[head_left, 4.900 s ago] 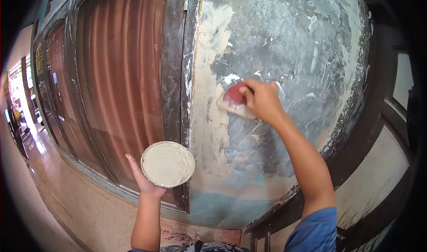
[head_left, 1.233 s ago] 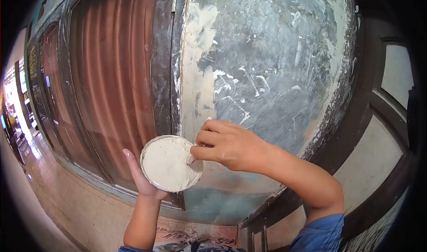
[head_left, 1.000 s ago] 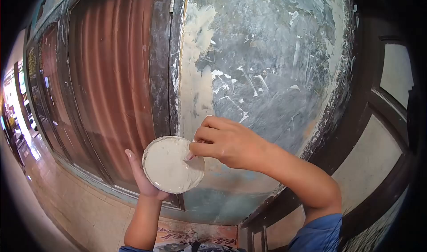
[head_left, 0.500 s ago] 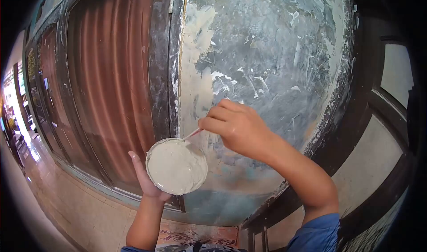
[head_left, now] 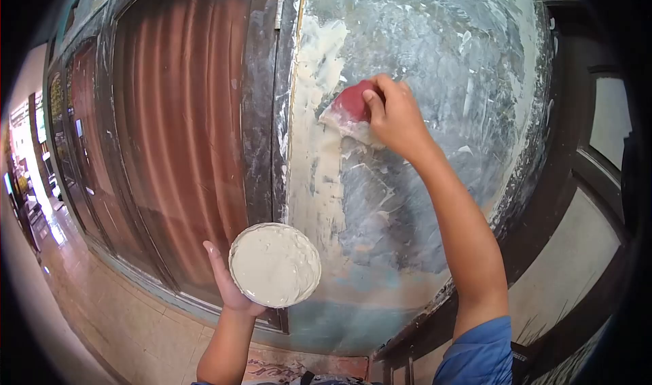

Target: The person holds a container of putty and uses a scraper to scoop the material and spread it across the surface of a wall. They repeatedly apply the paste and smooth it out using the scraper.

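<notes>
My right hand (head_left: 397, 116) is closed on a red putty scraper (head_left: 353, 104), its pale-smeared edge against the patchy grey wall (head_left: 435, 72). Around the scraper lie white streaks and a cream band of putty (head_left: 316, 161) beside the door frame. Lower down, my left hand (head_left: 231, 283) supports a round tub of cream putty (head_left: 275, 264) from beneath and the side. Its thumb sticks up clear of the rim, while the other fingers are hidden under the tub. The putty surface is wet and slightly ridged.
Left of the wall stands a dark-framed glass panel (head_left: 183, 133) with a reddish-brown curtain behind it. A dark wooden door (head_left: 577, 201) with pale panels is on the right. Tiled floor (head_left: 136, 317) runs along the left, and a printed mat (head_left: 299, 366) lies below me.
My right hand has lifted the scraper from the tub's rim up to the wall, turning its broad red face into view. The tub sits slightly lower and further right in view.
</notes>
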